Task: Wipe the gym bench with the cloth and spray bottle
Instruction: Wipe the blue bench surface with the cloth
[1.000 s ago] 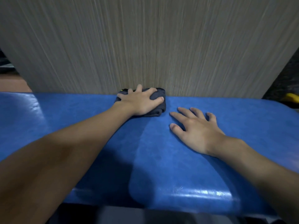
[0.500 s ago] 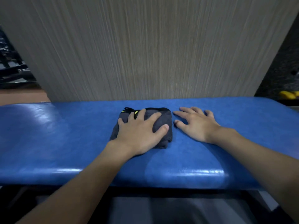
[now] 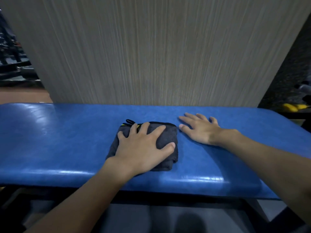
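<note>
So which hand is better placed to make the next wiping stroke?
Left. The left hand presses flat on the dark cloth; the right hand rests on the bare bench beside it.

No legible text, labels or numbers
</note>
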The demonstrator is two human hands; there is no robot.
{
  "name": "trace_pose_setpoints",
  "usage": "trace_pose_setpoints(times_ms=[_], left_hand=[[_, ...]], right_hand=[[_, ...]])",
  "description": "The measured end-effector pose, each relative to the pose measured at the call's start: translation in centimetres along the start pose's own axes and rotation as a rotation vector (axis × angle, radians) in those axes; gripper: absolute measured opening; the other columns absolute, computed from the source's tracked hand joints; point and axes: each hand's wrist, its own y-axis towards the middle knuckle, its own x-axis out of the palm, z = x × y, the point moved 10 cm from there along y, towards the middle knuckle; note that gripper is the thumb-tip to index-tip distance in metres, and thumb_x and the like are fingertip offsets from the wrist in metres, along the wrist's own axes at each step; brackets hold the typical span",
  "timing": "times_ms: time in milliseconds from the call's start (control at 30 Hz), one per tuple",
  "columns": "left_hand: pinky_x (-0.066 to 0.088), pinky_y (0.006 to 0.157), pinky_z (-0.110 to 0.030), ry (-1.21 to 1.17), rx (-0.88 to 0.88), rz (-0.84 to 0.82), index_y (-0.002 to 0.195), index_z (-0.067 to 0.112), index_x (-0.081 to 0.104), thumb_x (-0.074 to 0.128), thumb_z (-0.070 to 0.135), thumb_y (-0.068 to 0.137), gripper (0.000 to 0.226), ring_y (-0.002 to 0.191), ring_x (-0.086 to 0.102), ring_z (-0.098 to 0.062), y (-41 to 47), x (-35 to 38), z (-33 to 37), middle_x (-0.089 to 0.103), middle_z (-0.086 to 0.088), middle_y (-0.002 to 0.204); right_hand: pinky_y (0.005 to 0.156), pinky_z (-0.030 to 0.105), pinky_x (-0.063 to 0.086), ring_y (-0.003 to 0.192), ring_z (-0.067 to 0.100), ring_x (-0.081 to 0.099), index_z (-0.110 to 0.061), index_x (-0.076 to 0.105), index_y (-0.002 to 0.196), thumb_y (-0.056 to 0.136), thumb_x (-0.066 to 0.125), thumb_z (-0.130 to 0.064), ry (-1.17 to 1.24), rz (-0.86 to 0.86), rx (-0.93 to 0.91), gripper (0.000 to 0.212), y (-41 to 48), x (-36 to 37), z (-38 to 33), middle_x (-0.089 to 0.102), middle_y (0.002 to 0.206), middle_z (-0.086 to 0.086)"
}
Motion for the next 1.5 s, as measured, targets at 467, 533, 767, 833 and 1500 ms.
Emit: trace_pose_setpoints(times_ms=[467,533,767,833,1500], left_hand=[[0.018,0.109,-0.072,-0.035,-0.051,-0.004,0.148,0.054,0.025,0.019,0.085,0.081,0.073,0.143,0.026,-0.036,17.4,0.4,-2.1,0.029,0.000,0.158],[0.018,0.109,-0.070,-0.025,-0.061,0.005,0.147,0.054,0.027,0.022,0.081,0.087,0.066,0.142,0.028,-0.037,17.9,0.4,-2.1,0.030,-0.002,0.156],[0.016,0.115,-0.066,-0.037,-0.019,0.009,0.150,0.052,0.025,0.016,0.083,0.080,0.078,0.150,0.018,-0.029,14.4,0.5,-1.7,0.023,0.002,0.163],[0.014,0.116,-0.064,-0.021,-0.005,0.018,0.150,0.051,0.025,0.022,0.078,0.088,0.068,0.151,0.016,-0.027,12.0,0.3,-1.3,0.022,0.002,0.164],[0.006,0.119,-0.061,-0.002,0.004,0.017,0.151,0.056,0.014,0.023,0.080,0.086,0.070,0.154,0.001,-0.025,-0.9,-0.2,0.1,0.010,0.006,0.166]], right_hand=[[0.118,0.056,0.000,0.151,0.020,-0.001,-0.044,0.016,0.153,0.096,0.014,-0.065,-0.029,0.061,-0.068,0.061,0.6,1.0,0.2,0.006,0.165,-0.014],[0.118,0.056,0.000,0.151,0.020,0.000,-0.044,0.017,0.153,0.095,0.014,-0.065,-0.023,0.064,-0.067,0.061,0.6,1.0,0.3,0.006,0.165,-0.014],[0.118,0.055,-0.001,0.151,0.018,0.002,-0.045,0.020,0.153,0.096,0.019,-0.066,0.027,0.071,-0.060,0.061,0.5,0.8,0.4,0.010,0.164,-0.016],[0.119,0.054,0.000,0.151,0.017,0.004,-0.045,0.023,0.152,0.096,0.022,-0.066,0.041,0.083,-0.058,0.060,0.4,0.6,0.5,0.012,0.164,-0.016],[0.118,0.058,0.002,0.152,0.019,0.007,-0.044,0.021,0.153,0.098,0.021,-0.063,-0.054,0.033,-0.042,0.058,0.8,0.2,-0.8,0.013,0.164,-0.014]])
